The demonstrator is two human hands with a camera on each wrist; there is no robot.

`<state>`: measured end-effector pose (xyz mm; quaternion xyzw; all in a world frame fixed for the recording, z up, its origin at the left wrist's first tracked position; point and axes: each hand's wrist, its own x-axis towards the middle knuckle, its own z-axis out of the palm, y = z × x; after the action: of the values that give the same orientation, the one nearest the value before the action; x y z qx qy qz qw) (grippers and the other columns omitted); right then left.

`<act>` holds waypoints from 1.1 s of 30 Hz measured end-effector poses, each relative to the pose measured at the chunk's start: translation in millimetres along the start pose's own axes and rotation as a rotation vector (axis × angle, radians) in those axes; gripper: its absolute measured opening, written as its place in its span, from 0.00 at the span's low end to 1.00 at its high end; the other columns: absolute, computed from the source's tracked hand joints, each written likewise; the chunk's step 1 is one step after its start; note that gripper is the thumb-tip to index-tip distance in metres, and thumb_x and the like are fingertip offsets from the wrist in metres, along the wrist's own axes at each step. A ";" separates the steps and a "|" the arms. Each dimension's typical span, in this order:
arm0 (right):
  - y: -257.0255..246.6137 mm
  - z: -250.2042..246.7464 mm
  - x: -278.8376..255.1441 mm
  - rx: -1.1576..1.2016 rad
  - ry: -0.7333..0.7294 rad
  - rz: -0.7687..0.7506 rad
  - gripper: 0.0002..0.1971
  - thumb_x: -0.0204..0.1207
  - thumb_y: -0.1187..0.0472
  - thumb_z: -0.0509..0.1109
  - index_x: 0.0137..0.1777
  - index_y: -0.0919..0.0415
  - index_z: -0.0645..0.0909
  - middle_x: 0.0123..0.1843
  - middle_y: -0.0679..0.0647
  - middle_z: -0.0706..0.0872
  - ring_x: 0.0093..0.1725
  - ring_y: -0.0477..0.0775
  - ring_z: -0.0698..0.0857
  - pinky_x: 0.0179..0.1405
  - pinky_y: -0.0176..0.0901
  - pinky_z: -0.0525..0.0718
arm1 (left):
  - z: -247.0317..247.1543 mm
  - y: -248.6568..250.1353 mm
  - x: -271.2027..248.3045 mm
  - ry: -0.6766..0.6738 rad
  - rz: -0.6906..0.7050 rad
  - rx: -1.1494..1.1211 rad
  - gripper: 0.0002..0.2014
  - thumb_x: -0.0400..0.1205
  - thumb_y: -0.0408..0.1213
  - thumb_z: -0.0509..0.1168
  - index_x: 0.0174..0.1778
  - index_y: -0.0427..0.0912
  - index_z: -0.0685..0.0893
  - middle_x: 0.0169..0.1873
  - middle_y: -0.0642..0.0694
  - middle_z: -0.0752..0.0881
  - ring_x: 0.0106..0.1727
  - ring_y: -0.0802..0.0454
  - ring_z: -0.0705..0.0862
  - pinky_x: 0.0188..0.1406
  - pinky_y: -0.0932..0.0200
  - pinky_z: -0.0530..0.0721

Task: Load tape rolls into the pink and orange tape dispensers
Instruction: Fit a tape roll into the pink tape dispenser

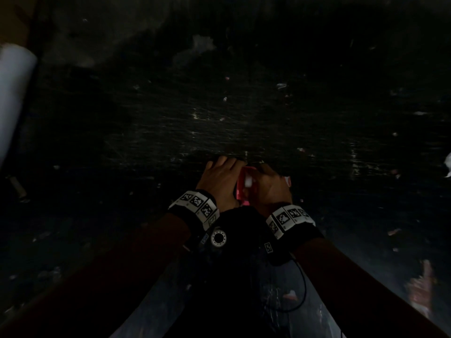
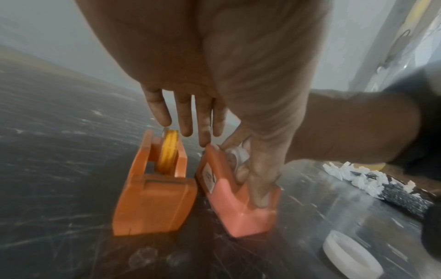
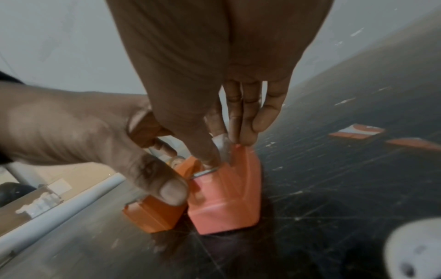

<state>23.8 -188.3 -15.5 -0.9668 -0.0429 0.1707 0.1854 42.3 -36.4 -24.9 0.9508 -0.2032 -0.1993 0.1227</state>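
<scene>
The pink dispenser stands on the dark scratched table between my hands. Close on its left stands the orange dispenser, with a yellow tape roll in its slot. My left hand holds the pink dispenser: the thumb presses its front end and a fingertip touches its back. My right hand reaches into the pink dispenser and pinches a white tape roll between thumb and forefinger. The roll is mostly hidden by fingers. The head view is very dark.
A white round piece lies flat near the front right. White paper scraps lie beside a dark strip to the right. Orange and white wrapper pieces lie further right. A long white tube lies along the table's left edge.
</scene>
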 end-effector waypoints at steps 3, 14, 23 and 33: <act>3.1 1.1 0.2 -0.017 -0.014 0.003 0.20 0.73 0.51 0.74 0.66 0.50 0.84 0.64 0.57 0.85 0.57 0.62 0.88 0.55 0.49 0.81 | -1.8 -1.0 1.8 -0.011 0.017 0.012 0.48 0.63 0.67 0.74 0.79 0.53 0.70 0.74 0.52 0.74 0.75 0.46 0.69 0.70 0.45 0.68; 24.1 -2.6 -14.3 0.102 0.054 -0.101 0.26 0.66 0.54 0.81 0.65 0.57 0.83 0.63 0.61 0.83 0.49 0.65 0.89 0.44 0.42 0.73 | -2.5 -3.5 2.3 -0.014 0.031 -0.011 0.46 0.62 0.72 0.71 0.74 0.51 0.75 0.72 0.51 0.74 0.72 0.47 0.71 0.69 0.43 0.71; 24.8 1.5 -8.6 0.079 0.029 -0.120 0.27 0.67 0.58 0.80 0.68 0.57 0.82 0.64 0.60 0.81 0.53 0.64 0.88 0.51 0.48 0.83 | -1.7 -3.2 3.2 -0.015 0.043 -0.017 0.50 0.62 0.72 0.72 0.78 0.52 0.69 0.74 0.52 0.74 0.74 0.47 0.70 0.69 0.43 0.69; 25.7 2.3 0.7 0.058 0.090 -0.173 0.18 0.69 0.58 0.80 0.58 0.60 0.87 0.58 0.61 0.85 0.50 0.64 0.88 0.45 0.42 0.74 | -3.5 -3.3 3.9 -0.028 0.044 0.010 0.47 0.62 0.71 0.71 0.73 0.48 0.72 0.73 0.50 0.75 0.73 0.45 0.71 0.68 0.43 0.70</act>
<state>24.2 -211.3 -27.4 -0.9603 -0.1130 0.1118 0.2291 48.2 -34.6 -24.0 0.9438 -0.2267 -0.2086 0.1194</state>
